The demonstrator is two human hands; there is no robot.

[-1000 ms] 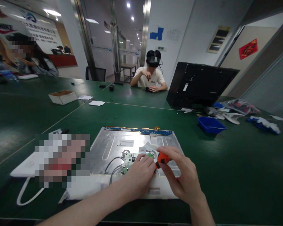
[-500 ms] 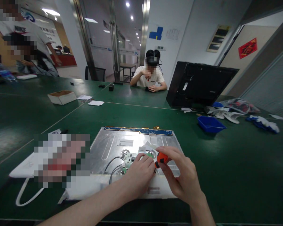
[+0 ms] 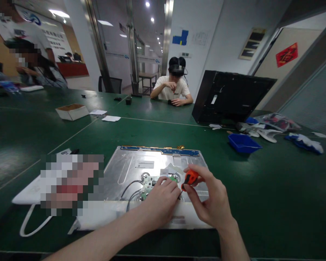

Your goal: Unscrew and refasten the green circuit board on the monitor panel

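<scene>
A flat metal display panel (image 3: 130, 159) lies on the green table, with a blue circuit strip (image 3: 163, 150) along its far edge. On its middle sits a green circuit board (image 3: 149, 184) with dark cables running to its left. My right hand (image 3: 213, 197) pinches the orange and black handle of a screwdriver (image 3: 191, 177), which tilts with its shaft pointing down and left. My left hand (image 3: 163, 199) lies over the board's right part, fingers curled together beside the shaft's lower end. Whatever its fingertips grip is hidden, as is the screwdriver's tip.
A white device (image 3: 27, 190) with a cable lies left of the panel, partly pixelated. Beyond are a white box (image 3: 73, 114), a blue tray (image 3: 243, 144), a large black monitor (image 3: 233, 96) and gloves (image 3: 305, 142). A co-worker (image 3: 165, 88) sits opposite; other people are at far left.
The screwdriver has leaned over to the right and slightly up in my right hand, so some of its shaft shows. My left hand has hardly moved.
</scene>
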